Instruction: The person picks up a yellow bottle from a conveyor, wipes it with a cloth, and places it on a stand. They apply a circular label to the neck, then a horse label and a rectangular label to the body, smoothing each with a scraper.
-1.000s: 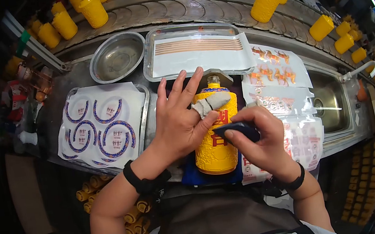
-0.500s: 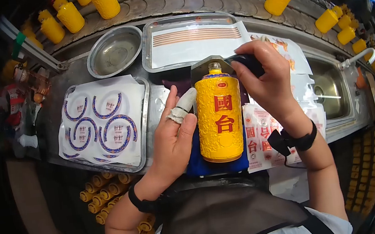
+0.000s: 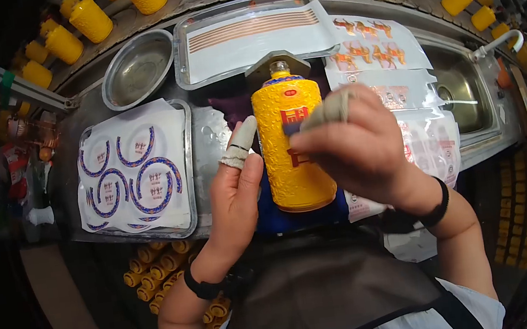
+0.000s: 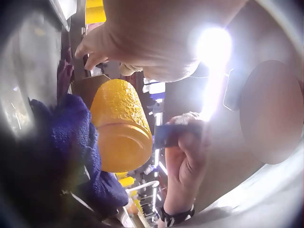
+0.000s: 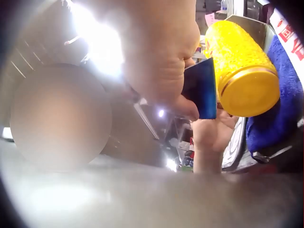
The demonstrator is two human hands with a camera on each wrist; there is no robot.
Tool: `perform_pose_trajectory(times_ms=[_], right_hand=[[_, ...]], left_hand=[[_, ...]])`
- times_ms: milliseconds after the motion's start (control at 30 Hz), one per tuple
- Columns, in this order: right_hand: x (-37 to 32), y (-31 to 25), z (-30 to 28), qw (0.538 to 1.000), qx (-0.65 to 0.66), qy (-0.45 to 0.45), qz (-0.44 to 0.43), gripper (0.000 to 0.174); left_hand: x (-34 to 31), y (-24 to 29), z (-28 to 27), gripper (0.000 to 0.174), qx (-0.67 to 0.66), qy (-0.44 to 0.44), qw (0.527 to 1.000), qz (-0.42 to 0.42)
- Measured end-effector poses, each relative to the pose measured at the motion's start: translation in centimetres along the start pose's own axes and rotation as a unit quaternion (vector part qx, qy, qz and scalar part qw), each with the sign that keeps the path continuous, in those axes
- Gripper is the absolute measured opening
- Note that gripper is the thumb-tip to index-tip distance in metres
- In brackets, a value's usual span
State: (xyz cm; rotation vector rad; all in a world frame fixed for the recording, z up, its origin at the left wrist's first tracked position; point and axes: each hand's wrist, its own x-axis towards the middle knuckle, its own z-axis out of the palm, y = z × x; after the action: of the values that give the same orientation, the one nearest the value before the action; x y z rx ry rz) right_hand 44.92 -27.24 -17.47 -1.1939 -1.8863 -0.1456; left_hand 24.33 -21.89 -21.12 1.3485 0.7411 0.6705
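Observation:
A yellow embossed bottle [image 3: 288, 181] with large red characters and a blue patterned collar lies before me, its glass neck in a notched metal rest [image 3: 259, 73]. My right hand [image 3: 365, 139] pinches a dark blue flat scraper [image 5: 202, 90] over the characters, hiding part of them. In the left wrist view the scraper [image 4: 173, 135] sticks out from the fingers, close to the bottle. Along the bottle's left side is my left hand [image 3: 231, 198], fingers extended and index finger wrapped in a pale cover. Blue cloth [image 4: 71, 128] lies under the bottle.
At left, a metal tray [image 3: 188, 141] holds sheets of blue ring decals. A metal bowl [image 3: 136, 68] and a tray [image 3: 181, 59] with a striped sheet stand behind. Decal sheets [image 3: 432, 144] lie at right beside a sink [image 3: 466, 100]. Yellow bottles [image 3: 91, 21] stand on the conveyor.
My right hand rose from the characters to beside the neck, then came back down over them with the scraper. My left hand withdrew from the bottle's front to its left side.

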Motion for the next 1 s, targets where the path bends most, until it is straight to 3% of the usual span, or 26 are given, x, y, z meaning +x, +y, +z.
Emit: perform_pose_trajectory(times_ms=[67, 200, 267, 300, 333, 433, 467, 600, 667, 700, 800, 867, 933, 967, 1000], right_hand=[[-0.5, 0.1, -0.4, 0.999, -0.008, -0.034, 0.025, 0.025], [-3.9, -3.3, -1.2, 0.99, 0.108, -0.088, -0.031, 0.019], [-3.6, -2.9, -1.4, 0.99, 0.125, -0.048, 0.048, 0.024], [-3.0, -2.0, -1.2, 0.996, 0.074, 0.001, 0.048, 0.026], [-3.1, -1.2, -1.3, 0.998, 0.055, -0.007, 0.044, 0.027], [-5.2, -2.7, -0.9, 0.987, 0.145, -0.009, 0.067, 0.026], [-5.4, -3.0, -1.0, 0.975, 0.176, 0.005, 0.139, 0.024], [-6.5, -2.2, 0.0, 0.867, 0.239, 0.108, 0.423, 0.018], [-6.6, -1.1, -0.2, 0.723, 0.358, 0.167, 0.567, 0.02], [-6.9, -0.3, 0.0, 0.725, 0.341, 0.153, 0.578, 0.023], [-6.9, -1.8, -0.1, 0.756, 0.401, 0.197, 0.478, 0.022], [-7.0, -1.8, 0.1, 0.836, 0.312, 0.129, 0.433, 0.022], [-6.9, -0.5, 0.1, 0.707, 0.373, 0.153, 0.581, 0.023], [-6.9, -0.1, 0.0, 0.693, 0.371, 0.172, 0.594, 0.023], [-6.7, -0.3, 0.0, 0.729, 0.377, 0.177, 0.543, 0.022]], left_hand=[[0.3, 0.1, 0.6, 0.053, -0.032, -0.03, 0.999, 0.022], [0.0, -0.4, 0.8, 0.056, -0.085, -0.022, 0.996, 0.021], [0.2, -0.3, 1.3, 0.06, -0.091, -0.026, 0.996, 0.006], [0.4, 0.2, 1.7, 0.06, -0.1, -0.024, 0.995, -0.001], [0.6, 0.4, 2.0, 0.061, -0.108, -0.019, 0.994, -0.004], [0.7, 0.0, 1.6, 0.071, -0.075, -0.006, 0.997, -0.019], [0.8, -0.3, 1.5, 0.073, -0.05, -0.008, 0.999, -0.019], [0.8, -0.1, 1.8, 0.076, -0.036, 0.014, 0.999, -0.037], [0.8, -0.4, 1.8, 0.074, -0.036, 0.018, 0.999, -0.022], [0.7, -0.5, 1.8, 0.073, -0.03, 0.02, 0.999, -0.015], [0.8, -0.3, 2.0, 0.072, -0.036, 0.023, 0.999, -0.022], [0.9, -0.2, 2.2, 0.072, -0.041, 0.019, 0.998, -0.031], [0.8, -0.1, 2.0, 0.072, -0.038, 0.018, 0.999, -0.027], [0.7, -0.4, 1.9, 0.071, -0.017, 0.023, 0.999, -0.015], [0.7, -0.4, 1.9, 0.071, -0.028, 0.03, 0.999, -0.016]])
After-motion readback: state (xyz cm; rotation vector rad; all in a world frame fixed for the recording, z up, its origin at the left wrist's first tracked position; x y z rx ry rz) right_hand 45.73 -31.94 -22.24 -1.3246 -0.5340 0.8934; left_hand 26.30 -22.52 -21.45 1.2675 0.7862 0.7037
